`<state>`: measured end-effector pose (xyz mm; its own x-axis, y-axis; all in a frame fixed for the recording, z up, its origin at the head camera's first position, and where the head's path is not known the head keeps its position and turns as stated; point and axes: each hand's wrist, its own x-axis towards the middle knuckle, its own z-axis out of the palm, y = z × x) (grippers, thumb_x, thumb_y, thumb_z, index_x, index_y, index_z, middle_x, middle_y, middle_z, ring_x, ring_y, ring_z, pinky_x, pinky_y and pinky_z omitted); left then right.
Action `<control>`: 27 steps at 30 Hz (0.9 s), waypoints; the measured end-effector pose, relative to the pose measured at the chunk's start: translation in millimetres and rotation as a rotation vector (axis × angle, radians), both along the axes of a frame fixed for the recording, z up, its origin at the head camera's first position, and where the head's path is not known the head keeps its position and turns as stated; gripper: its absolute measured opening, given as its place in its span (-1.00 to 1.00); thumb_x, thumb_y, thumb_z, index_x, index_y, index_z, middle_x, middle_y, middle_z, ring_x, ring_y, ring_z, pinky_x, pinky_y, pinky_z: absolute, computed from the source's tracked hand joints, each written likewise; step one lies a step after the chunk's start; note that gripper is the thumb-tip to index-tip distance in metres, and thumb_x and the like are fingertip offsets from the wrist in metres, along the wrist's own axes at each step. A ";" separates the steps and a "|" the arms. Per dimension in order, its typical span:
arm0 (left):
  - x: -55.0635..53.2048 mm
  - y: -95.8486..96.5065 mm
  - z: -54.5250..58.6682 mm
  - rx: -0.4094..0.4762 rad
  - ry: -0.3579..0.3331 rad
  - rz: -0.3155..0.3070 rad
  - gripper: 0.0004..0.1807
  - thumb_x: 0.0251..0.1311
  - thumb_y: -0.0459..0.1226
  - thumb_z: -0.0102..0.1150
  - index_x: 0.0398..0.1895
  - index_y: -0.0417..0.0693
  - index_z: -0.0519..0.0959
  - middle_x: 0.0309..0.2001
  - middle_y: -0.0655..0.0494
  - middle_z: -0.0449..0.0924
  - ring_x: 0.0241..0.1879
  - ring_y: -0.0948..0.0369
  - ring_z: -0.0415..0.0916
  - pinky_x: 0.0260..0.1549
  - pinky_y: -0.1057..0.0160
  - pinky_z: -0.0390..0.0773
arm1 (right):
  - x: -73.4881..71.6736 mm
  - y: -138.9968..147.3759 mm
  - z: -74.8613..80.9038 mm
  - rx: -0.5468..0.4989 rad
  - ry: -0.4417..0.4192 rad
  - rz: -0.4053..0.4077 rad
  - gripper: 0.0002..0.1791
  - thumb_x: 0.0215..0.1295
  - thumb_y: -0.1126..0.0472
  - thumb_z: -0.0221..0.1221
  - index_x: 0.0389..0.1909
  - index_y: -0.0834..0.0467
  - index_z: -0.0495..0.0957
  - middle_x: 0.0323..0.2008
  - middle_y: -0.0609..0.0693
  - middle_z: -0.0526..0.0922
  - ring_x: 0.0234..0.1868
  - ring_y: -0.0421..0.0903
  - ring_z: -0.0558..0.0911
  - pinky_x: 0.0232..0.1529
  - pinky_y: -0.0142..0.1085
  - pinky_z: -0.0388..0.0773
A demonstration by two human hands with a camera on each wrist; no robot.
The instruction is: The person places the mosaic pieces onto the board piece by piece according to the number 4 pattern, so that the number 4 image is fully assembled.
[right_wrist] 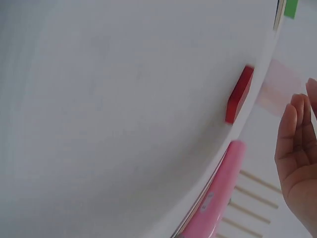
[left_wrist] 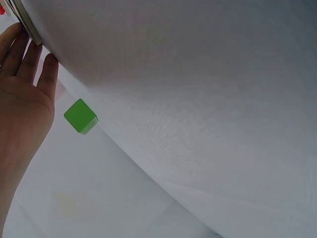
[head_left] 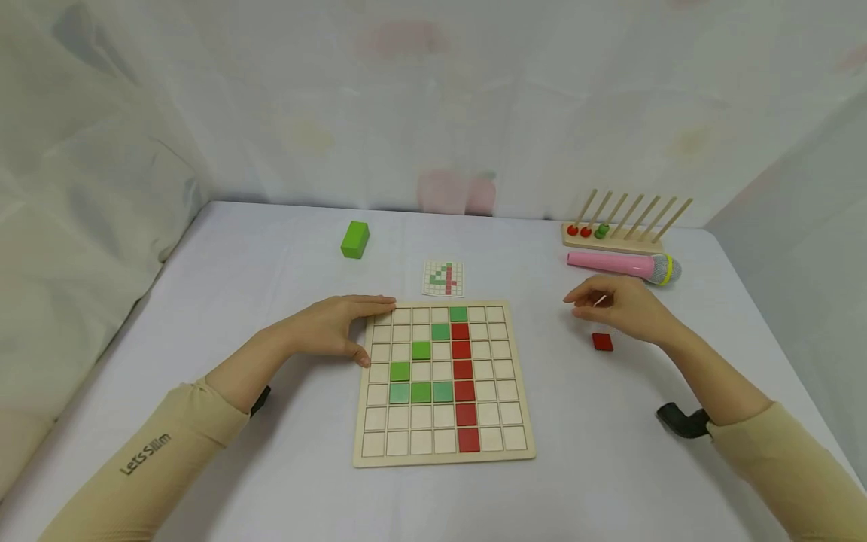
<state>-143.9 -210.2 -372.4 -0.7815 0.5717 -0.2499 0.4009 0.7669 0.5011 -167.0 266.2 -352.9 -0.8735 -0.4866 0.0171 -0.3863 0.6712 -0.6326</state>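
A wooden grid board lies on the white table, with a column of red square tiles and several green tiles set in its squares. My left hand rests against the board's far left corner, fingertips on the far edge and thumb at the left side. Its fingers look straight in the left wrist view. Right of the board, a loose red tile lies on the cloth. Above and just beyond that tile is my right hand, its fingers loosely bent with nothing visible between them.
Beyond the board lies a small pattern card. A green block stands at the back left. At the back right are a pink toy microphone and a wooden peg stand with red and green beads. Cloth walls surround the table.
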 end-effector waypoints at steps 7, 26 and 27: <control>-0.6 0.0 -0.3 0.004 -0.001 0.002 0.10 -0.26 0.06 0.58 0.48 0.21 0.28 0.52 0.31 0.21 0.56 0.07 0.08 0.48 -0.14 0.17 | -11.0 23.4 -2.3 -0.014 -0.183 0.103 -0.76 0.25 0.29 0.29 -0.06 0.10 0.68 -0.17 0.03 0.72 -0.23 -0.23 0.63 -0.12 -0.46 0.62; -0.2 0.1 0.0 0.001 0.000 0.006 0.09 -0.26 0.02 0.59 0.48 0.21 0.28 0.52 0.31 0.21 0.56 0.06 0.08 0.48 -0.15 0.16 | -18.5 43.6 -10.2 0.037 -0.412 0.344 -0.47 -0.05 0.61 0.14 -0.12 0.06 0.70 -0.14 0.06 0.61 -0.19 -0.07 0.49 -0.17 -0.35 0.54; -0.1 0.3 -0.1 0.000 -0.001 0.006 0.09 -0.25 0.02 0.59 0.48 0.21 0.28 0.52 0.31 0.21 0.56 0.06 0.08 0.48 -0.15 0.16 | -18.2 43.2 -10.2 0.043 -0.406 0.346 -0.48 -0.06 0.61 0.15 -0.13 0.06 0.71 -0.16 0.06 0.60 -0.19 -0.07 0.48 -0.18 -0.36 0.54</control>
